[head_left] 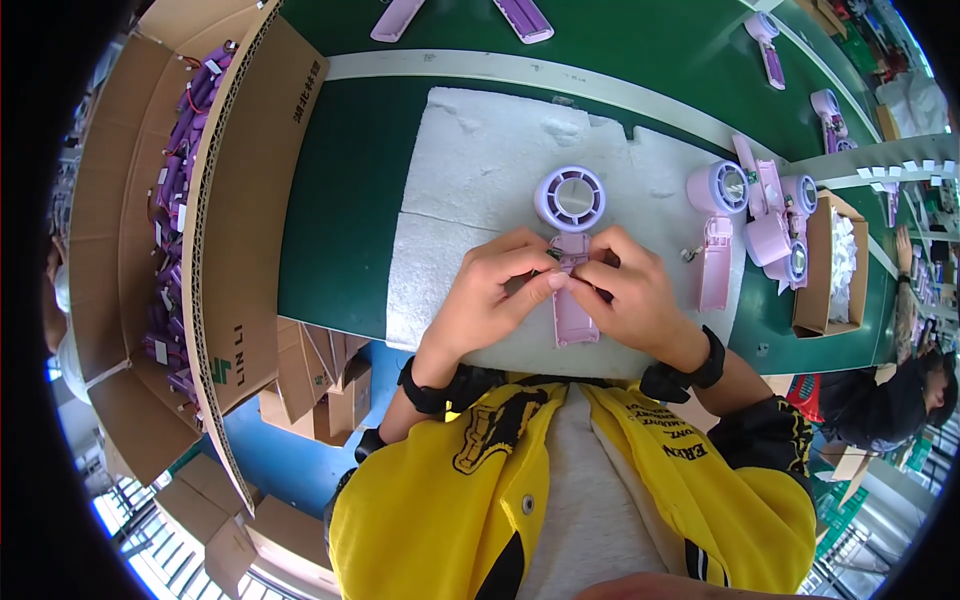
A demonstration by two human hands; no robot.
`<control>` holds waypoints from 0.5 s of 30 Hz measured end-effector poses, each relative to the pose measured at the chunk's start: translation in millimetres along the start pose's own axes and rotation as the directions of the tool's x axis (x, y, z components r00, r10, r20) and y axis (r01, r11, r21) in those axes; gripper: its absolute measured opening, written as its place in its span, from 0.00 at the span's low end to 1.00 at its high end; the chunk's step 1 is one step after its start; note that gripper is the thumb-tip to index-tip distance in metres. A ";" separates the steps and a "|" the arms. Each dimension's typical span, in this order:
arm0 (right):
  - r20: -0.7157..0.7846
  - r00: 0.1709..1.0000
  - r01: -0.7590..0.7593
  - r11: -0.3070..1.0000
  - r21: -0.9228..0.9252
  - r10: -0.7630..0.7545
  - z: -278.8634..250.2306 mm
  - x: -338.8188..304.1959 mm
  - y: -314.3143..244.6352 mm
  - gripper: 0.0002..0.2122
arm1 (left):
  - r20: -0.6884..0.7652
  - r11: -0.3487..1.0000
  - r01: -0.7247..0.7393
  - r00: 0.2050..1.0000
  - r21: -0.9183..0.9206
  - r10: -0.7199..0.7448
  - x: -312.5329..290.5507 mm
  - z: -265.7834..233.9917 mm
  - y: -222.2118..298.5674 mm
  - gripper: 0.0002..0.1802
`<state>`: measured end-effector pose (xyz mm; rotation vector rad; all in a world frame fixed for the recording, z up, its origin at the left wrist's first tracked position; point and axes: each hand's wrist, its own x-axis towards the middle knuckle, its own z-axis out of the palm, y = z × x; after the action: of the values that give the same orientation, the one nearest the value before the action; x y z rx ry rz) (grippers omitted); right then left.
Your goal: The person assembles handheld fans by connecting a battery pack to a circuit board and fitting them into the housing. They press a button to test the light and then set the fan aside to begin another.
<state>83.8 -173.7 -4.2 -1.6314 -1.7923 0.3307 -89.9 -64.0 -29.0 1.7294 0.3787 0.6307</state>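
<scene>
In front of me a handheld fan lies on a white foam sheet (440,190), with a round lilac head (570,199) and an opened pink handle shell (575,325). My left hand (495,290) and my right hand (630,290) meet over the upper part of the handle, fingertips pinched close together. Whatever tiny part is between them is hidden by the fingers. A bit of green circuit board shows beside the left fingertips. To the right lies a second fan (717,188), its handle also open, with a small board and wires hanging out at the side.
Several more pink fans (770,240) are piled at the right edge of the foam, beside a small carton (840,265) of white pieces. On the left stands a large cardboard box (255,200) holding many purple wired cells (180,210). A white rail (480,66) crosses the green table behind.
</scene>
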 end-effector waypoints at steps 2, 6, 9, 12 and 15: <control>-0.022 1.000 -0.021 0.999 0.046 0.022 -0.1 0.5 1.6 0.05 | -0.003 1.000 0.009 1.000 -0.022 -0.009 0.0 -0.7 -2.1 0.05; -0.014 1.000 -0.011 0.992 0.124 0.013 -5.3 0.4 4.0 0.07 | -0.004 0.993 0.046 0.999 -0.111 -0.047 -1.1 -0.7 -2.7 0.06; 0.078 0.997 -0.045 0.972 0.229 0.027 -8.9 -0.6 3.8 0.06 | 0.007 0.980 0.087 0.996 -0.180 -0.087 -3.6 -1.1 -2.5 0.07; 0.070 0.995 -0.088 0.955 0.282 0.071 -5.9 1.2 4.5 0.05 | 0.020 0.977 0.092 0.996 -0.193 -0.089 -2.5 -3.5 -2.2 0.09; 0.068 0.992 -0.120 0.936 0.331 0.103 -4.7 0.7 5.0 0.04 | 0.022 0.981 0.083 0.996 -0.176 -0.081 -3.0 -3.9 -3.1 0.10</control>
<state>90.7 -173.3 -3.5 -1.4925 -1.5788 0.6945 -94.3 -61.9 -32.0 1.5408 0.3705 0.5738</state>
